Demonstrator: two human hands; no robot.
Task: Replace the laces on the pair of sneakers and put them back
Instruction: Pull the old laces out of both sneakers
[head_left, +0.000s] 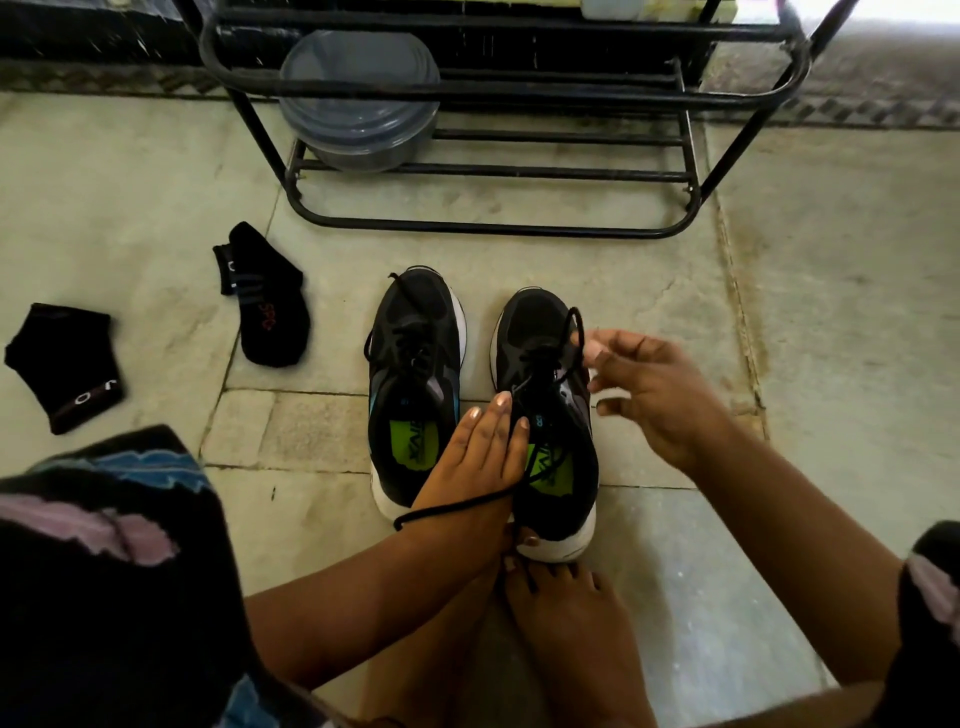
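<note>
Sneakers frame centre: left sneaker (415, 384), right sneaker (545, 415) side by side. Left hand (478, 457) flat on right sneaker, fingers straight, together; lace (457, 506) across wrist. Right hand (654, 395) motion-blurred, fingertips apparently pinching lace loop. Right sneaker heel partly hidden.

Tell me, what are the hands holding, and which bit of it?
The right hand pinches the black lace at its loop above the right sneaker. The left hand lies flat on that sneaker, gripping nothing.
</note>
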